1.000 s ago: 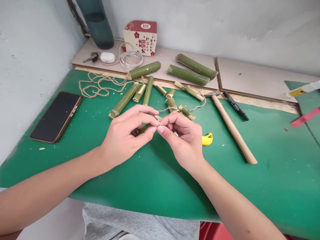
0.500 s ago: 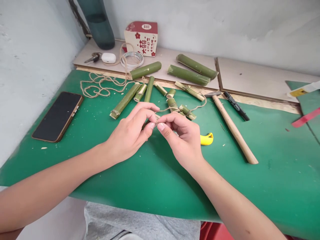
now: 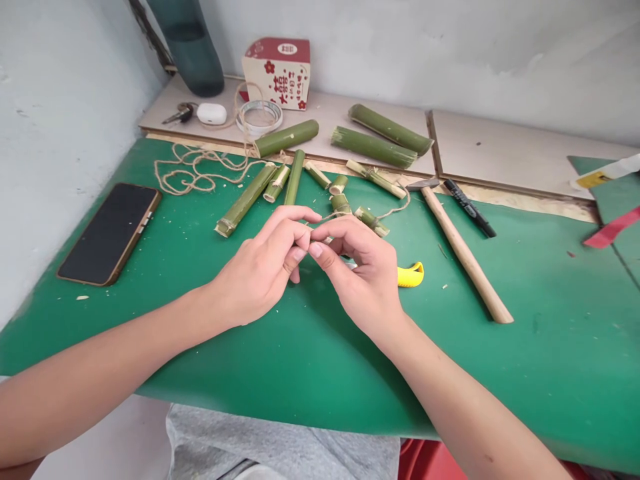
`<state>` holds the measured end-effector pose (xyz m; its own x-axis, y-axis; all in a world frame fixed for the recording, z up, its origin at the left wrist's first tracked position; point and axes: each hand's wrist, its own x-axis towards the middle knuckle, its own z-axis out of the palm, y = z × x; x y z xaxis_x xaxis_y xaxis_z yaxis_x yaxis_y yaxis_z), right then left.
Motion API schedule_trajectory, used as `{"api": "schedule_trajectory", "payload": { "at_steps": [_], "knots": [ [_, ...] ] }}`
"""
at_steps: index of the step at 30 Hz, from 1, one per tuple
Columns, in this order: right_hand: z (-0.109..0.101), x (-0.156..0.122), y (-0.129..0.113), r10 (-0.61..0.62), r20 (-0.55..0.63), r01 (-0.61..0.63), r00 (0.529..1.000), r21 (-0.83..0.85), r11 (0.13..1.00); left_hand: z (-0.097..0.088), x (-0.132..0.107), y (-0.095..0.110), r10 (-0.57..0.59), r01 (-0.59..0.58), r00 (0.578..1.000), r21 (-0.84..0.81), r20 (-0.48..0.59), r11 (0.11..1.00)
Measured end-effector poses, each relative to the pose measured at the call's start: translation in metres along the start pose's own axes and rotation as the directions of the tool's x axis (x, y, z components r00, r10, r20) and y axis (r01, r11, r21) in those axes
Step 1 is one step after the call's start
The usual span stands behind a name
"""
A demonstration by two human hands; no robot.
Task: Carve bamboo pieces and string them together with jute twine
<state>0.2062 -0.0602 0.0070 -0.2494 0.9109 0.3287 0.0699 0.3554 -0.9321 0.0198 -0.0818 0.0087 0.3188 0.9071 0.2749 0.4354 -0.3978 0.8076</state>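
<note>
My left hand [image 3: 263,270] and my right hand [image 3: 363,277] meet fingertip to fingertip above the green mat. Both are closed in a pinch on a thin twine [image 3: 331,216], mostly covered by the fingers. The strand runs from my fingers toward short bamboo pieces just beyond, one upright bamboo piece [image 3: 339,203] and one lying bamboo piece [image 3: 371,221]. More twine [image 3: 396,212] curves up to a cut bamboo stick [image 3: 376,179]. A yellow-handled tool [image 3: 411,275] sticks out from behind my right hand, its other end hidden.
On the mat [image 3: 280,380] lie a phone [image 3: 110,233], a loose twine coil [image 3: 193,170], a longer bamboo piece [image 3: 245,200], a hammer [image 3: 467,257] and a black marker [image 3: 469,208]. Bamboo halves [image 3: 373,147], a tape roll [image 3: 259,119], a box [image 3: 277,73] and a bottle [image 3: 193,50] occupy the ledge.
My fingertips have drawn closer together, covering more of what they pinch, and a lower finger of my left hand now shows beneath the thumb. The whole view has shifted slightly.
</note>
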Motion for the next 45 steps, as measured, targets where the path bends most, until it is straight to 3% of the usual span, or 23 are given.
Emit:
{"api": "schedule_trajectory", "payload": {
  "at_steps": [9, 15, 18, 25, 36, 42, 45],
  "knots": [
    [0.001, -0.001, 0.002, -0.013, -0.005, 0.013, 1.0, -0.016, 1.0, 0.002, -0.001, 0.002, 0.016, -0.016, 1.0, -0.053, 0.0, 0.998],
    [-0.003, 0.002, 0.001, -0.257, 0.019, 0.258, 0.966, -0.04, 0.965, 0.006, -0.005, 0.002, -0.097, 0.112, 0.993, -0.33, 0.062, 0.937],
    [-0.002, 0.002, 0.002, -0.312, 0.005, 0.312, 0.95, -0.07, 0.948, 0.007, -0.007, 0.002, -0.128, 0.149, 0.989, -0.409, 0.078, 0.9],
    [-0.001, 0.0, 0.002, -0.294, 0.036, 0.296, 0.955, -0.091, 0.951, 0.002, -0.004, 0.006, -0.004, 0.003, 1.0, -0.113, -0.009, 0.994],
    [-0.002, 0.0, -0.003, -0.295, 0.051, 0.299, 0.954, -0.104, 0.949, 0.001, -0.002, 0.012, -0.025, 0.025, 0.999, 0.003, 0.042, 1.0],
    [0.0, -0.003, -0.004, -0.074, 0.013, 0.074, 0.997, 0.011, 0.997, 0.0, -0.001, 0.012, -0.031, 0.032, 0.997, -0.009, 0.069, 0.999],
    [0.0, -0.003, -0.002, -0.042, 0.017, 0.041, 0.999, 0.085, 0.996, 0.0, -0.001, 0.009, -0.042, 0.047, 0.996, -0.051, 0.082, 0.998]
  ]
}}
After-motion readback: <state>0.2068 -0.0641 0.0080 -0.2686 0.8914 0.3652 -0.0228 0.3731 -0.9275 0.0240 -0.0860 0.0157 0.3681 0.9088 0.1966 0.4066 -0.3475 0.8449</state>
